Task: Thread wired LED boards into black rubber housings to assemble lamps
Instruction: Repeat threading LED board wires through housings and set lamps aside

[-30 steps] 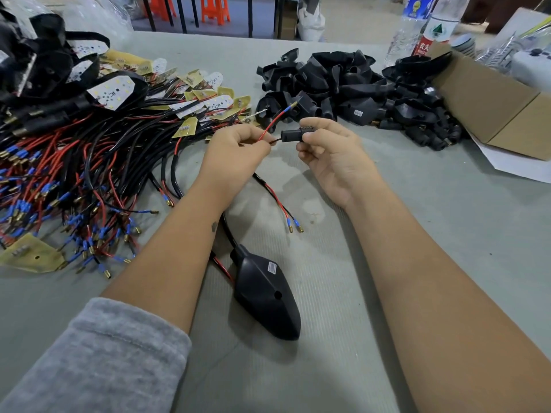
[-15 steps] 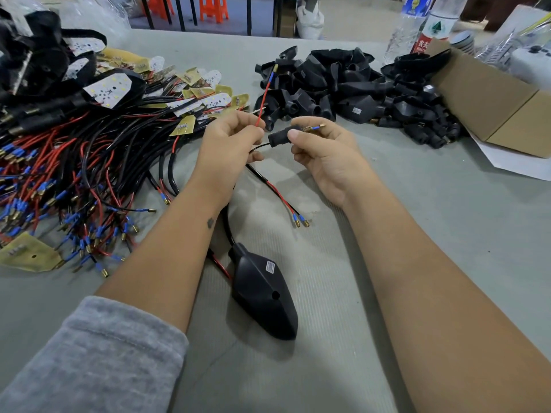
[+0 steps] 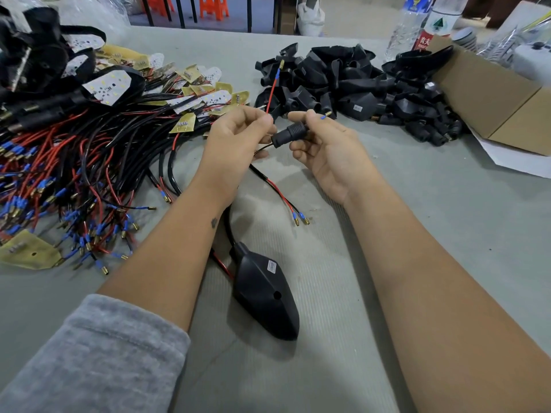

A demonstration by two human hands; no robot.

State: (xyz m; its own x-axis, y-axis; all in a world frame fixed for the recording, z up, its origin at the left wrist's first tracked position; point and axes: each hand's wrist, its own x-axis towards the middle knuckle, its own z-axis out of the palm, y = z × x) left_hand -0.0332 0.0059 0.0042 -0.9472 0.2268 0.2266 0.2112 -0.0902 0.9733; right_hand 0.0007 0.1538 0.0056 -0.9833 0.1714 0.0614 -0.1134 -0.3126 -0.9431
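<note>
Head view, one person at a grey cloth-covered table (image 3: 417,234). Left hand (image 3: 235,138): fingers curled, thumb and forefinger pinching a thin red wire (image 3: 272,92) that rises to a blue-sleeved brass terminal. Right hand (image 3: 325,147): fingers curled round a short black cylindrical rubber sleeve (image 3: 288,135), a second blue-tipped terminal (image 3: 325,115) showing past the fingertips; a black lead leaves the sleeve's left end. Near the forearms: one assembled black teardrop rubber lamp housing (image 3: 265,296), lying flat, cable running up behind the left wrist. Left side: heap of red and black wired LED boards (image 3: 89,150). Far centre: pile of empty black rubber housings (image 3: 357,84). Right edge: open brown cardboard box (image 3: 501,93). Far edge: two plastic bottles (image 3: 417,22).
</note>
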